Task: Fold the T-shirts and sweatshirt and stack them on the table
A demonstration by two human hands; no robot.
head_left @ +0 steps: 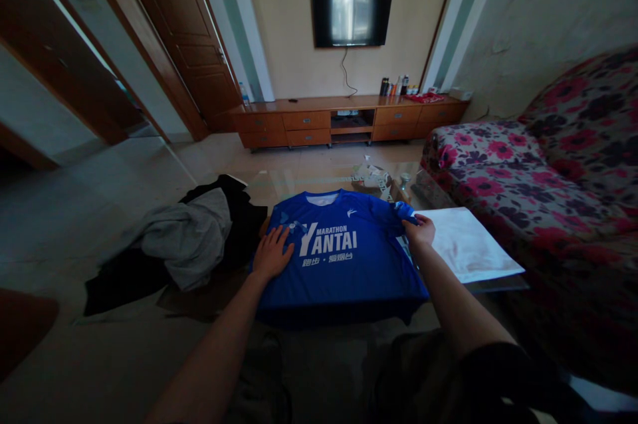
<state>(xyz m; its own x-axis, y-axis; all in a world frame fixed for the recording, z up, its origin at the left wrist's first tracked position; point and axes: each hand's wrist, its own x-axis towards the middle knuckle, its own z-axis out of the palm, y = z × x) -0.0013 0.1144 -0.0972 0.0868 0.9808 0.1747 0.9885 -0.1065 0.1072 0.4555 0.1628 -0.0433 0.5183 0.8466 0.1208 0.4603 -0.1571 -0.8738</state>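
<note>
A blue T-shirt [339,278] with white "Marathon Yantai" lettering lies front up on a glass table, its collar pointing away from me and its lower edge hanging over the near side. My left hand [272,252] rests flat on the shirt's left part, fingers spread. At the other side, my right hand [419,230] pinches the end of the shirt's right sleeve, which is lifted a little. A white folded cloth or sheet [466,244] lies just right of that hand. Left of the shirt is a pile of dark clothes with a grey garment [192,234] on top.
The glass table [299,178] holds a crumpled item [371,176] and a small glass object [405,179] beyond the shirt. A flowered sofa [498,151] stands at the right. Farther back are a low wooden cabinet [306,121] with bottles on it and a wall television [353,13].
</note>
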